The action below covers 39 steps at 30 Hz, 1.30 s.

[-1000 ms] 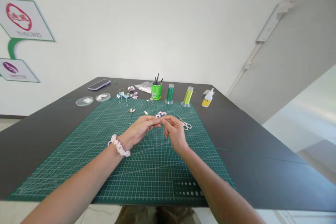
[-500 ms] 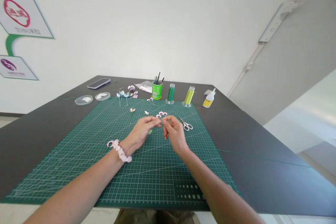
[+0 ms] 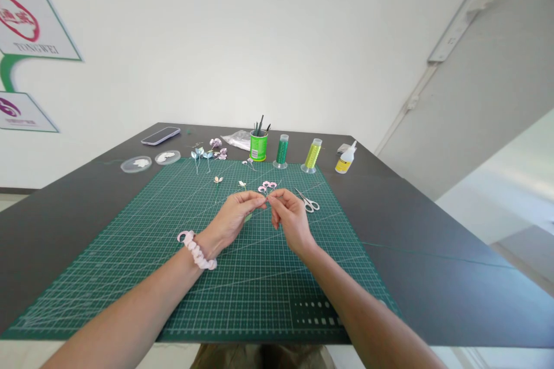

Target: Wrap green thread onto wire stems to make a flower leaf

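Note:
My left hand (image 3: 238, 211), a pale pink scrunchie (image 3: 199, 250) on its wrist, is closed in a pinch over the middle of the green cutting mat (image 3: 142, 277). Fingertip to fingertip with it, my right hand (image 3: 291, 214) pinches too. Whatever lies between the fingers is too thin to make out. Pink looped petals (image 3: 267, 185) show just beyond the fingertips; whether they are held or lie on the mat I cannot tell. A green leaf (image 3: 248, 217) peeks out beneath my left hand. White-handled scissors (image 3: 310, 205) lie right of my right hand.
Small flowers (image 3: 218, 180) and blue blossoms (image 3: 202, 154) lie on the mat's far part. Behind stand a green can of tools (image 3: 258, 147), a green spool (image 3: 282, 151), a yellow-green spool (image 3: 313, 155) and a glue bottle (image 3: 345, 159). Clear dishes (image 3: 136, 164) and a phone (image 3: 161, 136) are at left.
The view has shifted slightly. Both hands keep their pinch at nearly the same spot, and the things on the table stay where they were.

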Tool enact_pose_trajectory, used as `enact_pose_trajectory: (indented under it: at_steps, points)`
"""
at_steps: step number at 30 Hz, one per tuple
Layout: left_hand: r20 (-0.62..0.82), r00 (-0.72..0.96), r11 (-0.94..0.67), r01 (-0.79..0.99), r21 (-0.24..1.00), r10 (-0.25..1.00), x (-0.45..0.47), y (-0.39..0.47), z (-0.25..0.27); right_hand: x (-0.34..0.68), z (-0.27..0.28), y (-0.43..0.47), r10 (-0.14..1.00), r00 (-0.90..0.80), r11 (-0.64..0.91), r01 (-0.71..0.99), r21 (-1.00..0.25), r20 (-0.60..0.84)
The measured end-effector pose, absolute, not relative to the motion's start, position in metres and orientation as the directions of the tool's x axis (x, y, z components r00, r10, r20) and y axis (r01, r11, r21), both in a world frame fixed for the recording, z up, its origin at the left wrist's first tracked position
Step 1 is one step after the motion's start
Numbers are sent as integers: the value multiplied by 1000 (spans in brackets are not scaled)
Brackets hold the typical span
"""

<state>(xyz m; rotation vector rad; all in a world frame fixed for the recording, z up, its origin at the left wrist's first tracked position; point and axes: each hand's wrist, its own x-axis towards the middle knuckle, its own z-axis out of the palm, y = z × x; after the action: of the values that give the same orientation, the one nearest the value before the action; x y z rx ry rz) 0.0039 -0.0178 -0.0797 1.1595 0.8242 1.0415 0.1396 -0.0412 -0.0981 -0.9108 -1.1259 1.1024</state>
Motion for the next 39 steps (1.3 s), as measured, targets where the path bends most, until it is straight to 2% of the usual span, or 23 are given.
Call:
enact_pose_trajectory:
  at_steps: [39]
  points:
    - [-13,312,91,-236,967,950,5,-22,-80,136,-91,-42,977,104,206,-249,-946,186]
